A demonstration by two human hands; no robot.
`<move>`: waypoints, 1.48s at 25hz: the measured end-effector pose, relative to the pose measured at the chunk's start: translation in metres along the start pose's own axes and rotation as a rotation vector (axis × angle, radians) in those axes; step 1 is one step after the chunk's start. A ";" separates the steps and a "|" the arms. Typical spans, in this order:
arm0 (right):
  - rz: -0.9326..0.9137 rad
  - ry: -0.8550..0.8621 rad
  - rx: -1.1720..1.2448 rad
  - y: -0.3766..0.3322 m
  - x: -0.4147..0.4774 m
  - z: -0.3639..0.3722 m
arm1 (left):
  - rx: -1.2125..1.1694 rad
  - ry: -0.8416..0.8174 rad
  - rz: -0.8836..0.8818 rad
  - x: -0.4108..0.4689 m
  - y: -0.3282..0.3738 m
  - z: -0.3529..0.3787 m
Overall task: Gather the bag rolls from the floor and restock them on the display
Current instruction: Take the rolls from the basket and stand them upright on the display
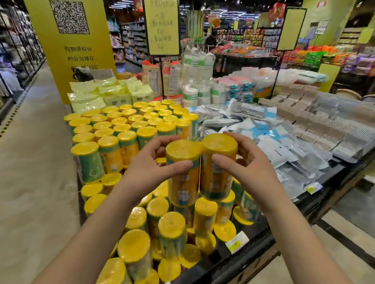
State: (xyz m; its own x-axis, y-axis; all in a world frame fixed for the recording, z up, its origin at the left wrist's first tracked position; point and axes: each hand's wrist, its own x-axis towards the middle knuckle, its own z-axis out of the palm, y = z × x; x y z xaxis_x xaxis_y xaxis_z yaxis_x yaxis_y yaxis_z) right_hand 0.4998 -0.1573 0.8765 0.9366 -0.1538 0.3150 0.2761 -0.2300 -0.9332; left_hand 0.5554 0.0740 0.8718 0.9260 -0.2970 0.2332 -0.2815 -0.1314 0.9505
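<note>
Two yellow bag rolls stand upright side by side in the air above the display. My left hand grips the left roll near its top, thumb across the front. My right hand grips the right roll the same way. The two rolls touch each other. Below and behind them the black display table holds several more yellow rolls, upright in rows at the back and piled loosely at the front.
Flat plastic-wrapped packs fill the table to the right. Stacked paper cups and yellow tissue packs stand behind. A yellow pillar and a sign stand rise at the back. Open aisle floor lies to the left.
</note>
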 end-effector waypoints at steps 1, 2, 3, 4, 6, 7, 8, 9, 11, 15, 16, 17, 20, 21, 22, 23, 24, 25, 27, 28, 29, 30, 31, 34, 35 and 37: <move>-0.004 -0.017 -0.013 0.008 0.017 -0.005 | -0.004 0.010 -0.002 0.015 -0.008 0.004; -0.006 -0.032 -0.027 0.017 0.035 -0.010 | -0.004 0.024 -0.005 0.031 -0.016 0.007; -0.010 -0.041 -0.042 0.023 0.049 -0.014 | 0.002 0.041 -0.009 0.045 -0.023 0.010; -0.009 -0.049 -0.052 0.030 0.062 -0.018 | 0.007 0.052 -0.015 0.056 -0.027 0.013; -0.011 -0.067 -0.077 0.044 0.089 -0.027 | 0.014 0.066 -0.030 0.080 -0.032 0.022; -0.013 -0.081 -0.084 0.051 0.102 -0.032 | 0.020 0.072 -0.037 0.091 -0.034 0.027; -0.007 -0.097 -0.084 0.058 0.115 -0.036 | 0.024 0.078 -0.048 0.101 -0.036 0.031; 0.002 -0.115 -0.082 0.063 0.127 -0.039 | 0.024 0.083 -0.060 0.109 -0.037 0.035; 0.004 -0.158 -0.075 0.075 0.150 -0.045 | 0.023 0.104 -0.074 0.122 -0.040 0.043; -0.021 -0.270 -0.055 0.099 0.193 -0.057 | 0.073 0.209 -0.103 0.139 -0.047 0.064; -0.027 -0.297 -0.037 0.107 0.203 -0.060 | 0.079 0.237 -0.111 0.142 -0.047 0.071; -0.036 -0.327 -0.016 0.115 0.214 -0.064 | 0.088 0.265 -0.116 0.146 -0.048 0.078; -0.059 -0.407 0.025 0.134 0.241 -0.076 | 0.114 0.353 -0.143 0.158 -0.046 0.099; -0.071 -0.422 0.032 0.139 0.248 -0.080 | 0.113 0.375 -0.142 0.161 -0.044 0.104; -0.084 -0.441 0.040 0.144 0.257 -0.084 | 0.113 0.401 -0.142 0.165 -0.044 0.111; -0.089 -0.457 0.049 0.149 0.264 -0.087 | 0.117 0.423 -0.144 0.168 -0.043 0.116; -0.085 -0.466 0.058 0.153 0.273 -0.087 | 0.122 0.445 -0.147 0.171 -0.043 0.120; -0.072 -0.470 0.066 0.157 0.281 -0.086 | 0.122 0.463 -0.156 0.172 -0.042 0.122; -0.055 -0.473 0.067 0.166 0.298 -0.078 | 0.118 0.491 -0.159 0.172 -0.042 0.124; -0.046 -0.471 0.059 0.171 0.306 -0.072 | 0.123 0.500 -0.157 0.170 -0.042 0.125; -0.033 -0.469 0.046 0.176 0.315 -0.065 | 0.140 0.508 -0.159 0.169 -0.042 0.125; -0.020 -0.473 0.027 0.181 0.324 -0.059 | 0.158 0.516 -0.163 0.167 -0.042 0.126; -0.015 -0.482 0.003 0.186 0.332 -0.052 | 0.168 0.519 -0.167 0.165 -0.042 0.126; -0.023 -0.507 -0.063 0.203 0.348 -0.036 | 0.141 0.485 -0.181 0.160 -0.047 0.123; -0.017 -0.510 -0.064 0.210 0.351 -0.031 | 0.135 0.467 -0.181 0.159 -0.049 0.122; -0.009 -0.513 -0.054 0.221 0.354 -0.025 | 0.133 0.446 -0.174 0.157 -0.050 0.121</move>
State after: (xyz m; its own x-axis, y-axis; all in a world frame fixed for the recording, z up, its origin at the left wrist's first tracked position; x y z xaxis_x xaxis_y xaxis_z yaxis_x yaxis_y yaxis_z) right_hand 0.8867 -0.2866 0.7862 0.9233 0.3367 0.1848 0.2858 -0.2808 -0.9162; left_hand 0.6839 -0.0805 0.8362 0.9713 0.1704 0.1663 -0.1159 -0.2717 0.9554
